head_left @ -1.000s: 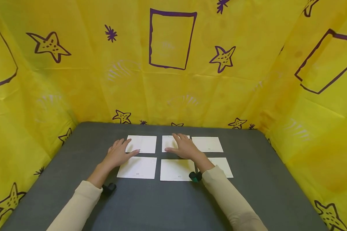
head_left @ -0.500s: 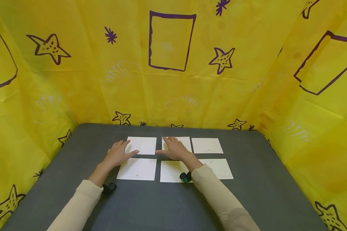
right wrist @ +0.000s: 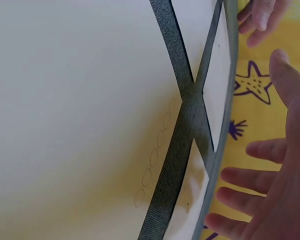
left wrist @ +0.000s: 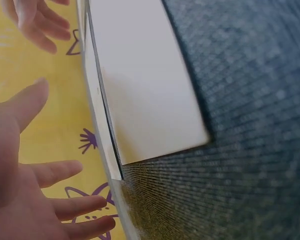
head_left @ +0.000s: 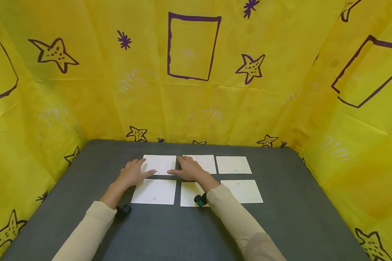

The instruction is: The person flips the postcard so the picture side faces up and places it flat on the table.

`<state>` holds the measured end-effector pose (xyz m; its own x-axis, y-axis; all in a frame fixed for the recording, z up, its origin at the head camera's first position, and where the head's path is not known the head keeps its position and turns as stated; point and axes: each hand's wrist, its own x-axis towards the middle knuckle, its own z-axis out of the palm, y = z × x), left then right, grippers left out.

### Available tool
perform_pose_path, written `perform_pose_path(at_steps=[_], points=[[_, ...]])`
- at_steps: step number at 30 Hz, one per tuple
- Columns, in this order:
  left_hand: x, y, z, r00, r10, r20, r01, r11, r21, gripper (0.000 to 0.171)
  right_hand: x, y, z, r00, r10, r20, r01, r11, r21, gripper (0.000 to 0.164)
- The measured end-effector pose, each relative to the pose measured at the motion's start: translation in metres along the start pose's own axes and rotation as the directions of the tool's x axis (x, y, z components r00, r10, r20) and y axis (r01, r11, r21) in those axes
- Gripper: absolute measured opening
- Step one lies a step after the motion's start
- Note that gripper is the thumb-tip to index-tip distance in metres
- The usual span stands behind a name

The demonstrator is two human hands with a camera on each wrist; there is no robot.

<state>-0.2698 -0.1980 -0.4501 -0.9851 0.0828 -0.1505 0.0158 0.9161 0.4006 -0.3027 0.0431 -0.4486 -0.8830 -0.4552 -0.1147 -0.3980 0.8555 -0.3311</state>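
Head view: A person's bare hands, in cream sleeves [head_left: 85, 232], reach over a dark grey table [head_left: 300, 217]. The left hand [head_left: 131, 175], fingers spread and gripping nothing, hangs at the left edge of the white far left card [head_left: 160, 164], which lies flat. The right hand [head_left: 190, 169], also free of any hold, spans the gap between that card and the far middle card [head_left: 205, 164], its thumb over the former's right part. The far right card [head_left: 233, 165] lies just beside, to the right. In the near row sit the near left card [head_left: 154, 192], the near middle card [head_left: 187, 194], partly hidden by the right arm, and the near right card [head_left: 245, 192]. Both wrist views show fingers apart against a yellow backdrop [head_left: 196, 101] with purple starfish drawings; the right wrist view catches a faint chain of ovals [right wrist: 154, 158] on a card's surface.
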Motion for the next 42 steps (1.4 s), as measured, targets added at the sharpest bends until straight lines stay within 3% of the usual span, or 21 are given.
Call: perform_pose_path(at_steps=[14, 31, 42], points=[[0.006, -0.004, 0.002, 1.0, -0.019, -0.004, 0.019, 1.0, 0.003, 0.081, 0.009, -0.006, 0.01, 0.999, 0.031, 0.011, -0.031, 0.999, 0.008, 0.081], [0.01, -0.005, 0.006, 0.999, -0.042, 0.02, 0.042, 0.999, 0.011, 0.078, 0.014, -0.014, 0.017, 1.0, 0.001, -0.026, -0.003, 0.997, -0.08, 0.058], [0.016, -0.005, 0.004, 0.999, -0.026, 0.044, 0.026, 1.0, -0.011, 0.074, 0.017, -0.017, 0.02, 0.999, -0.005, -0.046, 0.003, 0.998, -0.062, 0.054]])
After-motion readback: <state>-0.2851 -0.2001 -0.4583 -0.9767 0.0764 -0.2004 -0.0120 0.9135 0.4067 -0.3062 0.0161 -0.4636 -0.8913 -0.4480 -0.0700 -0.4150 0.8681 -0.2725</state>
